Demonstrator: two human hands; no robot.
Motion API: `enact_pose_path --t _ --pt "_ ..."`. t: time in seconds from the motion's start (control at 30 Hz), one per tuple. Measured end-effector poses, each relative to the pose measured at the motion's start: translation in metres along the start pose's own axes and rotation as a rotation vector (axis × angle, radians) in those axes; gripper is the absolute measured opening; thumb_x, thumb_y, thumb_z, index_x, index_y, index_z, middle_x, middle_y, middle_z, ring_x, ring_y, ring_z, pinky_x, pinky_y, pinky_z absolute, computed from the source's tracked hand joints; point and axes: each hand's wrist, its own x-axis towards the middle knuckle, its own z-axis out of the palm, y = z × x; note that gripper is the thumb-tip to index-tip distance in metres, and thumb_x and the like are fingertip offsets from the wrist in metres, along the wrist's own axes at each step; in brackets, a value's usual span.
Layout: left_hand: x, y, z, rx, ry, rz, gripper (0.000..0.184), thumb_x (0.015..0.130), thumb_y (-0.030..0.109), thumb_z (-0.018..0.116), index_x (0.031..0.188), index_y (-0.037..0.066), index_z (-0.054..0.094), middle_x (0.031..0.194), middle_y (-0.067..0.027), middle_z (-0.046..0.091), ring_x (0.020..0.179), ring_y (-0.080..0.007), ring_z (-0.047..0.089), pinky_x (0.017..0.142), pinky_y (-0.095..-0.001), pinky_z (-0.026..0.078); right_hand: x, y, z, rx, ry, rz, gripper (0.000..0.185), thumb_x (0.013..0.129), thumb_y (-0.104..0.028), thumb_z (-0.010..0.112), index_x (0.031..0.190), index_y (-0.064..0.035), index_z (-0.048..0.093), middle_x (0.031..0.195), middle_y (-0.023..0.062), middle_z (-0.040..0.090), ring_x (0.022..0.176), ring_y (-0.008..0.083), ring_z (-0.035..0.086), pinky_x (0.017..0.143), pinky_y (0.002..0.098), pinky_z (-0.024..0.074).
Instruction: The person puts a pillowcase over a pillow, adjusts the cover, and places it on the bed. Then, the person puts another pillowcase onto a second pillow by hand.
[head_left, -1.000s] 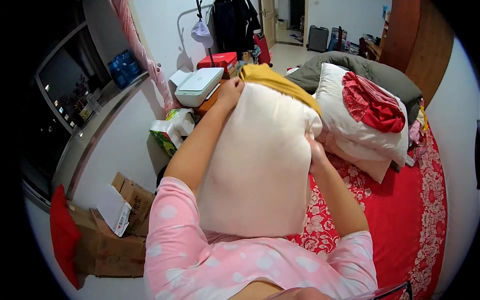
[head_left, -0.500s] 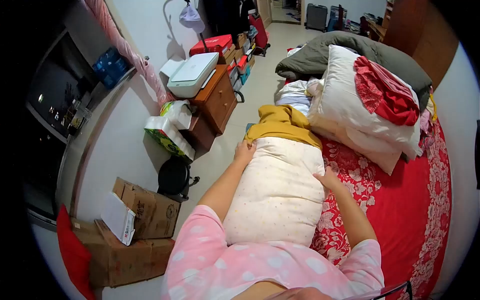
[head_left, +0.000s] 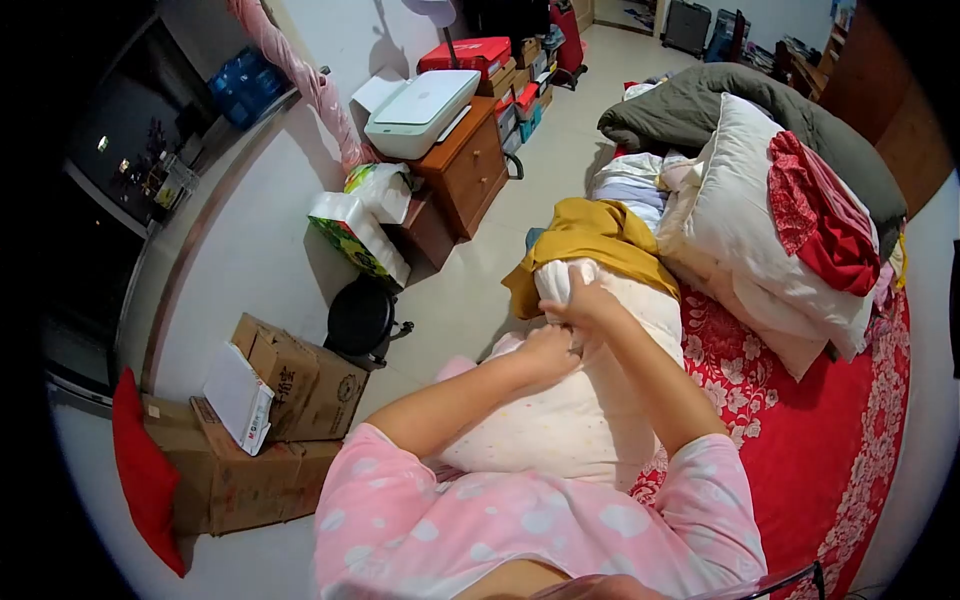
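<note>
A thick cream pillow (head_left: 540, 420) with small coloured dots lies in front of my body at the bed's left edge. My left hand (head_left: 548, 354) is closed on its left side, where the fabric bunches and folds. My right hand (head_left: 588, 303) has crossed over to the same side and grips the pillow's edge just beyond the left one, with a finger or thumb pointing away from me. The two hands nearly touch. Just past them, a mustard-yellow cloth (head_left: 610, 240) drapes at the pillow's far end. Some fingertips are hidden in the folds.
A white pillow (head_left: 745, 200) with a red garment (head_left: 825, 225) on it lies on the red floral bed cover (head_left: 800, 420). Behind is a dark green quilt (head_left: 680, 105). On the left are a black stool (head_left: 360, 315), cardboard boxes (head_left: 270, 480) and a wooden cabinet (head_left: 470, 165) bearing a printer (head_left: 425, 110).
My right hand has moved from the pillow's right side to its left side. My left hand has shifted nearer and inward. The pillow's left side is now bunched, and my view has turned slightly.
</note>
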Motion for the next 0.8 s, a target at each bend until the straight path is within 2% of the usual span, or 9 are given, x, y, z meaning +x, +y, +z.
enact_pose_path --t 0.13,0.2,0.23,0.37,0.47,0.6,0.63,0.7,0.8 --pt "0.006 -0.006 0.015 -0.068 0.002 0.217 0.038 0.085 0.028 0.053 0.104 -0.004 0.059 0.101 -0.0240 0.063 0.095 -0.0389 0.060 0.085 -0.0450 0.047 -0.008 0.024 0.012 -0.061 -0.023 -0.052 0.082 0.073 -0.034 0.071 0.141 -0.0155 0.031 0.124 0.0302 0.051 0.107 0.0425 0.058 0.087 0.0452 0.0489" --pt "0.025 -0.027 0.010 -0.200 -0.030 0.262 0.037 0.086 0.027 0.053 0.106 -0.002 0.061 0.099 -0.0212 0.065 0.094 -0.0356 0.063 0.084 -0.0434 0.049 -0.012 0.038 0.014 -0.041 0.087 -0.097 0.060 0.075 -0.016 0.061 0.132 -0.0145 0.043 0.109 0.0261 0.060 0.100 0.0390 0.060 0.082 0.0455 0.0494" --pt "0.030 -0.023 -0.012 -0.349 -0.090 0.084 0.033 0.088 0.026 0.053 0.107 0.001 0.064 0.100 -0.0175 0.066 0.094 -0.0295 0.063 0.083 -0.0407 0.049 -0.011 0.049 0.014 -0.009 0.137 -0.107 0.056 0.075 -0.014 0.060 0.130 -0.0139 0.046 0.106 0.0255 0.061 0.098 0.0382 0.061 0.081 0.0460 0.0492" --pt "0.079 -0.081 -0.024 0.016 0.726 0.071 0.048 0.081 0.025 0.069 0.123 0.007 0.055 0.109 -0.0133 0.065 0.099 -0.0306 0.061 0.088 -0.0413 0.047 -0.042 0.065 0.002 0.209 0.376 -0.123 0.044 0.076 -0.010 0.055 0.120 -0.0093 0.052 0.097 0.0261 0.064 0.094 0.0413 0.061 0.081 0.0481 0.0464" --pt "0.087 -0.083 -0.018 0.120 0.754 -0.032 0.057 0.078 0.023 0.071 0.128 0.009 0.048 0.113 -0.0154 0.062 0.102 -0.0354 0.058 0.089 -0.0449 0.045 -0.057 0.077 -0.003 0.434 0.473 -0.034 0.042 0.077 -0.011 0.057 0.118 -0.0075 0.050 0.098 0.0276 0.063 0.095 0.0445 0.059 0.083 0.0465 0.0448" --pt "0.108 -0.067 -0.013 -0.010 0.356 0.099 0.026 0.081 0.022 0.061 0.102 0.007 0.061 0.094 -0.0178 0.066 0.099 -0.0357 0.059 0.085 -0.0476 0.046 -0.057 0.106 -0.004 0.634 0.725 -0.046 0.047 0.077 -0.008 0.060 0.121 -0.0062 0.044 0.098 0.0264 0.063 0.095 0.0437 0.060 0.084 0.0436 0.0452" --pt "0.109 -0.056 -0.007 -0.020 0.438 0.141 0.016 0.083 0.019 0.057 0.090 0.006 0.063 0.085 -0.0166 0.066 0.093 -0.0328 0.061 0.087 -0.0472 0.044 -0.053 0.112 -0.003 0.639 0.838 -0.076 0.048 0.077 -0.008 0.059 0.122 -0.0057 0.043 0.098 0.0260 0.063 0.094 0.0431 0.061 0.083 0.0436 0.0454" --pt "0.102 -0.035 -0.016 0.028 0.319 0.263 0.014 0.082 0.018 0.057 0.089 0.007 0.063 0.086 -0.0149 0.067 0.090 -0.0313 0.061 0.091 -0.0475 0.041 -0.048 0.115 -0.009 0.603 1.030 -0.151 0.053 0.078 -0.006 0.057 0.128 -0.0052 0.038 0.101 0.0264 0.062 0.090 0.0416 0.062 0.080 0.0441 0.0458" --pt "0.077 -0.016 -0.029 0.104 0.145 0.401 0.013 0.082 0.016 0.058 0.091 0.010 0.067 0.087 -0.0106 0.068 0.086 -0.0272 0.061 0.100 -0.0490 0.032 -0.050 0.097 -0.030 0.681 0.925 0.004 0.057 0.079 -0.006 0.055 0.132 -0.0072 0.035 0.098 0.0285 0.062 0.088 0.0429 0.062 0.079 0.0449 0.0461"
